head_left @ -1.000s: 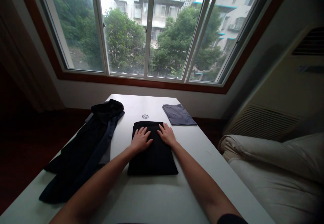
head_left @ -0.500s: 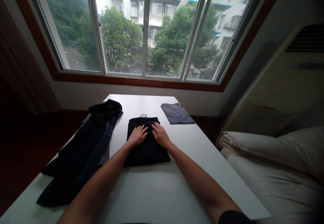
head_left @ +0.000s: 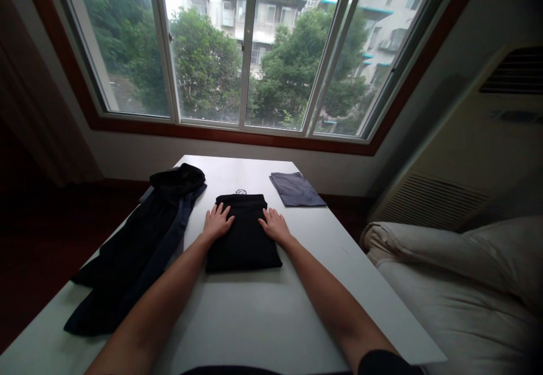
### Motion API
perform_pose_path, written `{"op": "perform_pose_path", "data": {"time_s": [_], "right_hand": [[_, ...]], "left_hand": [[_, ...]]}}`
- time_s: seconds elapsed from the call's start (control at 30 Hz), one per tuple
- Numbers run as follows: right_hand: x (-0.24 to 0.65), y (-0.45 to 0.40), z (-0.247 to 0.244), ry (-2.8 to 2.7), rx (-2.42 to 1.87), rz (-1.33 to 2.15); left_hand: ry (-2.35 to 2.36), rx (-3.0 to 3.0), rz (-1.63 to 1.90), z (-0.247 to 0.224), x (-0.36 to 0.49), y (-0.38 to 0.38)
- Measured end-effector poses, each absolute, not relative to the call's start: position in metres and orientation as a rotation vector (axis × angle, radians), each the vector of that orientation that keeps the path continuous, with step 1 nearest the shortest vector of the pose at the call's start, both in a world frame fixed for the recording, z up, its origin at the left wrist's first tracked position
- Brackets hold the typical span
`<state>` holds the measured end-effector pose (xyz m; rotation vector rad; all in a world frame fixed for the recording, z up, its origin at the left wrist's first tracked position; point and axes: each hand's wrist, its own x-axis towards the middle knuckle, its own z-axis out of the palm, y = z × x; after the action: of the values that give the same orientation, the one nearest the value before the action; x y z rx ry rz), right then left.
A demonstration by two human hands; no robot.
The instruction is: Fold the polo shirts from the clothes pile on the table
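A black garment, folded into a flat rectangle, lies in the middle of the white table. My left hand rests on its left side with the fingers spread. On its right edge lies my right hand, palm down, fingers apart. Neither hand grips the cloth. Just past the garment's far edge shows a small dark looped cord; whether it is attached cannot be made out.
Left on the table, a loose heap of dark clothes stretches along the edge. A folded grey garment sits at the far right. Beside the table on the right stands a cream sofa. A window rises behind.
Both hands have slid apart from the garment's middle, the left hand to its left side and the right hand to its right edge. The garment stays in place, looking flatter.
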<state>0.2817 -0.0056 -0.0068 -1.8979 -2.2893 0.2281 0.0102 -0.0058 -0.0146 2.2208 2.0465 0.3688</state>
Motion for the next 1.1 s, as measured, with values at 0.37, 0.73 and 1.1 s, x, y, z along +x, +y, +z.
{"op": "perform_pose_path", "data": {"time_s": [0.37,0.73,1.1], "right_hand": [[0.252,-0.019,-0.010,-2.503,-1.549,0.204],[0.269,-0.015,-0.001,-2.284,-1.801,0.196],[0.212,-0.065,-0.007,-2.553,-1.457,0.184]], "left_hand": [[1.843,2.431,0.275,-0.006,0.038,-0.038],[1.968,2.275,0.314,-0.017,0.016,-0.014],[2.052,2.290,0.338,0.000,0.009,-0.022]]}}
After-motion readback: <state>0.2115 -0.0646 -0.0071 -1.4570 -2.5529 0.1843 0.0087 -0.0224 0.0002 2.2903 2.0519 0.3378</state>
